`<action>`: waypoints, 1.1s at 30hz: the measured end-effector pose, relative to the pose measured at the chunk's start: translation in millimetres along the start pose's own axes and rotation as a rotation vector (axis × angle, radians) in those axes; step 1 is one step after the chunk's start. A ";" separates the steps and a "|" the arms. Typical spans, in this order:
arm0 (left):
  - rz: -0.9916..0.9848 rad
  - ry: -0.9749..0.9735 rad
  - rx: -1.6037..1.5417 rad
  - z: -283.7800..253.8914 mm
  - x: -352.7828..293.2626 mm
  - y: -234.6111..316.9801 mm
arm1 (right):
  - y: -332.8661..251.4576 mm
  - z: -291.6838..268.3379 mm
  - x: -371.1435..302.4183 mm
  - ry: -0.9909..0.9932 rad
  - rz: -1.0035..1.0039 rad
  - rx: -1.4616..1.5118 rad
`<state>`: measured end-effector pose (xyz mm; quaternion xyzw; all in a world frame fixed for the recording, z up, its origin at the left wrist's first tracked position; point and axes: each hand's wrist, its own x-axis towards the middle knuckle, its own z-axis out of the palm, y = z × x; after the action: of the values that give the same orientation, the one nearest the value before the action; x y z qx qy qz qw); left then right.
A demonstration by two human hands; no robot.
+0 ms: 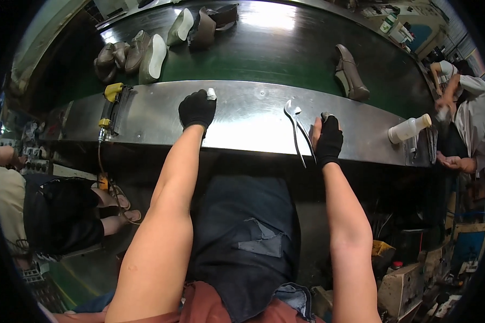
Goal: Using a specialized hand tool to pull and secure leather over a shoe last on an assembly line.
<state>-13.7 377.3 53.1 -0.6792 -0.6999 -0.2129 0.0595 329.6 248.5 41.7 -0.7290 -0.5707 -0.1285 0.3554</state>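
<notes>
My left hand (197,109), in a black glove with a white wrap on one finger, rests on the metal ledge (237,118) with its fingers curled in. Nothing shows in it. Farther right, my right hand (329,141) leans on the same ledge in a black glove, its bare thumb side showing. Its fingers are also bent inward, and I see nothing between them. Just left of it lies a pair of metal pincers (295,114), jaws away from me and handles spread toward the ledge's near edge. The right hand is close to one handle.
A yellow and black staple gun (113,105) with a hose lies left. A white bottle (409,129) is on the right. Beyond the ledge, a green belt (242,70) carries several brown shoes (137,51) and another shoe (351,75). Co-workers (469,102) are at both sides.
</notes>
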 end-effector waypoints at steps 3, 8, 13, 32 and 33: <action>0.003 0.036 -0.018 2.8 1.3 -3.1 | 0.2 0.5 1.2 -0.006 -0.027 0.006; 0.038 0.043 0.016 2.3 0.0 6.6 | 8.9 4.2 -2.4 0.022 -0.020 -0.029; 0.015 0.058 -0.006 1.3 1.2 -6.7 | -0.3 8.1 -0.5 0.024 -0.037 -0.023; 0.002 0.045 -0.063 0.2 -0.4 -6.9 | 9.3 8.1 -3.5 -0.038 0.069 -0.060; 0.015 0.062 -0.052 0.3 -1.4 -6.5 | 10.1 8.2 -4.8 -0.038 0.082 -0.046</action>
<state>-19.9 376.2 50.9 -0.6789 -0.6867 -0.2516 0.0653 335.6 249.4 29.2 -0.7620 -0.5440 -0.1132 0.3327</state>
